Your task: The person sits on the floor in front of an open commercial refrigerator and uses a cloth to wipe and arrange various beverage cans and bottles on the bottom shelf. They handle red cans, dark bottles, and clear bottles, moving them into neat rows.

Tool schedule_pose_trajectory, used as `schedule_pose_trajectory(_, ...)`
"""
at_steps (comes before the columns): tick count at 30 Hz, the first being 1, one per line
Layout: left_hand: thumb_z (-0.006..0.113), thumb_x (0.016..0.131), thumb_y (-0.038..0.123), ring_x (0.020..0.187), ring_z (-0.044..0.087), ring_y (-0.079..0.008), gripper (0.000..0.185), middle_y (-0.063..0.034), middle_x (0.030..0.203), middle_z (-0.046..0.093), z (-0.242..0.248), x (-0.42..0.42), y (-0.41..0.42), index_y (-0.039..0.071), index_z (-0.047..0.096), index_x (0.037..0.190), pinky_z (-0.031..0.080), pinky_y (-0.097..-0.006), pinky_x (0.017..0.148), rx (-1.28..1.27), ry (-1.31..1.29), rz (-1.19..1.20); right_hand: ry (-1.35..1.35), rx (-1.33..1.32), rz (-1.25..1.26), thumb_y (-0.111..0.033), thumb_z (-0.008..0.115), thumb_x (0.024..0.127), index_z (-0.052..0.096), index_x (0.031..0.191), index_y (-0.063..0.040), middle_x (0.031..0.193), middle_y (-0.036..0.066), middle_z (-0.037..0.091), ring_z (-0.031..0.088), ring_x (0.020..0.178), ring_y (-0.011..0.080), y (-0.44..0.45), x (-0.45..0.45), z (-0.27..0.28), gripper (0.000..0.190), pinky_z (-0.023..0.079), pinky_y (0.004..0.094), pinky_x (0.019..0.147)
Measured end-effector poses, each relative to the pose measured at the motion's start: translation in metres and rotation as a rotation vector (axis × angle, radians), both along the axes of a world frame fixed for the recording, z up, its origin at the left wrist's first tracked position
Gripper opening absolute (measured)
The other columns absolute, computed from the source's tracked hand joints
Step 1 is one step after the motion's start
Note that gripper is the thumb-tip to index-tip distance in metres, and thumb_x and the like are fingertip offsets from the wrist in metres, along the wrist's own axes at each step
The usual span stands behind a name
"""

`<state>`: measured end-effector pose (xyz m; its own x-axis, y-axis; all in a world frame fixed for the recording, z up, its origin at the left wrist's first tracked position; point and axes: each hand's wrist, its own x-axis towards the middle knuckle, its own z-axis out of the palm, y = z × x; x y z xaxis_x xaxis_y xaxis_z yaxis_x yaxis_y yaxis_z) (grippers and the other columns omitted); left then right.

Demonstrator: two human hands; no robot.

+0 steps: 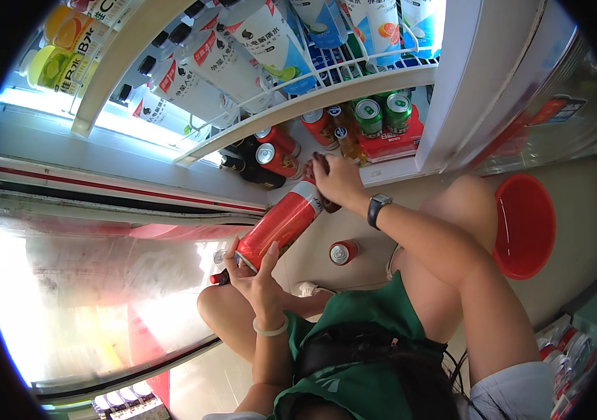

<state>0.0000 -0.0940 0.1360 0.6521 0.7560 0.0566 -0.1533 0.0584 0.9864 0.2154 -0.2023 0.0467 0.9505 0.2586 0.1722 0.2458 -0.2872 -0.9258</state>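
Note:
A large red can (280, 226) with a white band lies slantwise between my hands. Its near end is in the fingers of my left hand (256, 283). My right hand (341, 179) grips a brown cloth (332, 206) against the can's far, white end. Just beyond that hand is the fridge floor, where smaller red cans (275, 159), dark bottles (256, 173) and amber bottles (348, 142) stand. Green cans (369, 116) rest on a red carton (395, 142) to the right. On the tiles below my right hand is another red can (343, 252).
Above, a white wire shelf (309, 94) holds several drink bottles (214, 63). The glass door (93, 294) stands swung out on my left, with a red-capped bottle (218, 277) near my knee. A red plastic basin (525, 226) sits on the right. Packaged cans (566, 362) lie at lower right.

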Motion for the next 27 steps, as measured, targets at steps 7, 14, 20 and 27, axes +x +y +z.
schedule_pose_trajectory(7, 0.075, 0.094, -0.001, 0.095, 0.069, -0.0179, 0.059, -0.0118, 0.116, 0.066, -0.002, -0.013, -0.005, 0.003, 0.045, 0.145, 0.062, -0.0298, 0.077, -0.052, 0.019, 0.147, 0.787, 0.472, 0.382, -0.037, 0.061, 0.106, 0.074, 0.113, -0.005, 0.093, -0.002, 0.069, 0.060, 0.081, 0.0084, 0.001, -0.018, 0.028, 0.035, 0.049, 0.0311, 0.074)
schedule_pose_trajectory(14, 0.078, 0.091, -0.005, 0.100, 0.069, -0.0183, 0.063, -0.0114, 0.115, 0.066, -0.024, -0.026, 0.010, 0.001, 0.045, 0.144, 0.060, -0.0297, 0.081, 0.153, 0.028, 0.100, 0.566, 0.007, 0.322, -0.044, 0.078, 0.092, 0.076, 0.097, 0.006, 0.085, 0.016, 0.076, 0.072, 0.079, 0.0211, 0.001, -0.027, -0.009, 0.051, 0.055, 0.0362, 0.074)
schedule_pose_trajectory(20, 0.082, 0.086, -0.005, 0.107, 0.068, -0.0233, 0.068, -0.0158, 0.117, 0.065, -0.024, -0.025, 0.023, -0.001, 0.045, 0.144, 0.057, -0.0335, 0.093, 0.316, 0.052, 0.018, 0.814, 0.316, 0.367, -0.026, 0.089, 0.086, 0.078, 0.098, 0.001, 0.089, 0.007, 0.075, 0.064, 0.079, 0.0133, -0.006, -0.018, -0.002, 0.032, 0.053, 0.0318, 0.076)
schedule_pose_trajectory(27, 0.097, 0.070, 0.011, 0.103, 0.070, -0.0257, 0.070, -0.0165, 0.113, 0.069, -0.089, -0.003, 0.052, -0.001, 0.059, 0.127, 0.056, -0.0372, 0.093, 0.730, 0.313, -0.025, 0.287, -0.292, 0.196, -0.036, 0.096, 0.068, 0.074, 0.082, 0.002, 0.083, 0.021, 0.075, 0.075, 0.082, 0.0347, -0.013, -0.009, 0.027, 0.046, 0.057, 0.0413, 0.075)
